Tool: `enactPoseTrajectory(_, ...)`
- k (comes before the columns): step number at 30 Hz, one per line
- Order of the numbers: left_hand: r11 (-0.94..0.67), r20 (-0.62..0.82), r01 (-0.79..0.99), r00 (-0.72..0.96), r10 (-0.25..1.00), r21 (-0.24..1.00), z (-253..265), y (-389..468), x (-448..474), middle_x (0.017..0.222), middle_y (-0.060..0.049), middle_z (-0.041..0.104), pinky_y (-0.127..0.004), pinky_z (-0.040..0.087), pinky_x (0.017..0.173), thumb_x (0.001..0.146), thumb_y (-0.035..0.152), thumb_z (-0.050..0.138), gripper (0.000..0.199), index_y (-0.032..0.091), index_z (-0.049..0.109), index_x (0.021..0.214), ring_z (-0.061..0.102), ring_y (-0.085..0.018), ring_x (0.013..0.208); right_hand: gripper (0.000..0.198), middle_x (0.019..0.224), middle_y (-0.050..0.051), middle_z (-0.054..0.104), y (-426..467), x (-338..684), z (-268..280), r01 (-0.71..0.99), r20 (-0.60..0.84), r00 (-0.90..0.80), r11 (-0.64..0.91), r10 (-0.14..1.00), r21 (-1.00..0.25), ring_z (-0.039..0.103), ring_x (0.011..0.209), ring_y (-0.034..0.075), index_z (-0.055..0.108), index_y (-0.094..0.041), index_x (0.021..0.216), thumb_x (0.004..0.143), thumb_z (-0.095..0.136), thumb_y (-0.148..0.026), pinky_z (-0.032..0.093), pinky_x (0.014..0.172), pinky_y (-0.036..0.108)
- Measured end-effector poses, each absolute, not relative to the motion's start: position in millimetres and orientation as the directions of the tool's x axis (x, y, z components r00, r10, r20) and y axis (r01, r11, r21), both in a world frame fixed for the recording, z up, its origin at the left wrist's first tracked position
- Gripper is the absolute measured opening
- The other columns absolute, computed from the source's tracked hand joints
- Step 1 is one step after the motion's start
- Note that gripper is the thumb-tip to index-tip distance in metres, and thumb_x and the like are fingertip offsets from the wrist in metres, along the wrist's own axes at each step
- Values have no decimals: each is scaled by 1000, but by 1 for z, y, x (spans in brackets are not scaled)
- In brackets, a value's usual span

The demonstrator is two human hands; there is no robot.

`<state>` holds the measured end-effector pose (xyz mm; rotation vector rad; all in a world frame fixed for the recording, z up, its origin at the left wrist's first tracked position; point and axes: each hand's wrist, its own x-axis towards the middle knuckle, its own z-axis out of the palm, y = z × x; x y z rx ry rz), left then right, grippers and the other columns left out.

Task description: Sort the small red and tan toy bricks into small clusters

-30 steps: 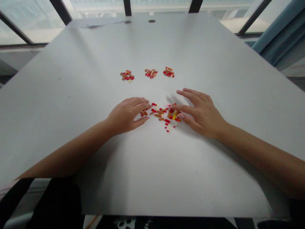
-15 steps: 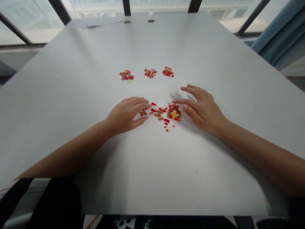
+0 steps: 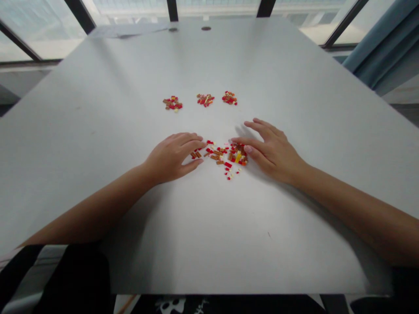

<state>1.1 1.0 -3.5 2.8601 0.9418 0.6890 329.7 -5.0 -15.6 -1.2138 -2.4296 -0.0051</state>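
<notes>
Small toy building bricks in red, brown, yellow, orange and cream lie loosely spread between my hands, with a denser heap (image 3: 238, 154) at their right side. My left hand (image 3: 175, 158) rests at the left edge of the spread, fingers apart, its fingertips over a few brown and red bricks (image 3: 196, 154). From the right, my right hand (image 3: 271, 150) reaches over the heap with fingers spread. Its index finger and thumb are at the heap's upper right edge; whether they touch a brick I cannot tell. Neither hand visibly holds anything.
Farther back on the white table (image 3: 209, 235) are three small brick piles: a left one (image 3: 173, 103), a middle one (image 3: 205, 100) and a right one (image 3: 229, 98). Windows stand behind the table, and a blue curtain (image 3: 376, 48) hangs at right.
My right hand has moved slightly left, so its fingers reach farther over the heap. The left hand has hardly moved, and the bricks look the same.
</notes>
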Motion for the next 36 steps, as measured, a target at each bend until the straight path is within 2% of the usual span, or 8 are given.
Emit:
enactPoseTrajectory(12, -823, 409, 542, 720, 560, 172, -3, 1, 1, 133, -16, 76, -47, 57, 110, 104, 34, 58, 32, 17, 69, 130, 70, -29, 130, 56, 163, 10, 56, -4, 332, -14, 783, 365, -509, 595, 780, -180, 46, 154, 39, 70, -38, 145, 112, 27, -51, 41, 121, 67)
enactPoseTrajectory(21, -814, 393, 558, 720, 572, 160, -3, 1, 2, 134, -14, 75, -46, 56, 111, 105, 36, 56, 33, 19, 68, 130, 70, -28, 130, 61, 158, 11, 60, -5, 331, -16, 790, 409, -498, 594, 765, -150, 48, 152, 37, 70, -39, 144, 112, 22, -57, 42, 118, 66)
enactPoseTrajectory(26, -830, 415, 533, 725, 549, 167, -3, 1, 2, 132, -17, 76, -48, 57, 110, 105, 35, 56, 33, 16, 69, 130, 70, -30, 128, 58, 157, 10, 61, -8, 327, -12, 809, 410, -478, 571, 777, -138, 50, 151, 38, 74, -40, 138, 112, 25, -57, 37, 119, 72)
enactPoseTrajectory(30, -815, 395, 548, 717, 574, 189, -2, 1, 2, 134, -15, 75, -47, 56, 111, 104, 34, 58, 32, 18, 69, 129, 69, -29, 130, 57, 160, 11, 59, -10, 327, -10, 807, 398, -485, 574, 779, -139, 49, 151, 40, 74, -41, 138, 112, 26, -55, 33, 121, 74)
enactPoseTrajectory(33, -812, 389, 555, 719, 577, 178, -2, 0, 2, 134, -14, 75, -46, 55, 112, 104, 36, 57, 33, 19, 68, 130, 69, -29, 130, 53, 161, 8, 58, -9, 330, -10, 794, 408, -484, 584, 774, -166, 50, 150, 38, 68, -44, 146, 112, 28, -52, 33, 122, 73)
enactPoseTrajectory(36, -822, 399, 546, 726, 560, 161, -1, 0, 2, 133, -15, 76, -46, 56, 111, 106, 36, 56, 33, 17, 68, 130, 70, -29, 130, 53, 160, 7, 57, -8, 334, -10, 809, 439, -449, 563, 778, -172, 52, 148, 34, 70, -42, 144, 113, 27, -49, 34, 124, 68)
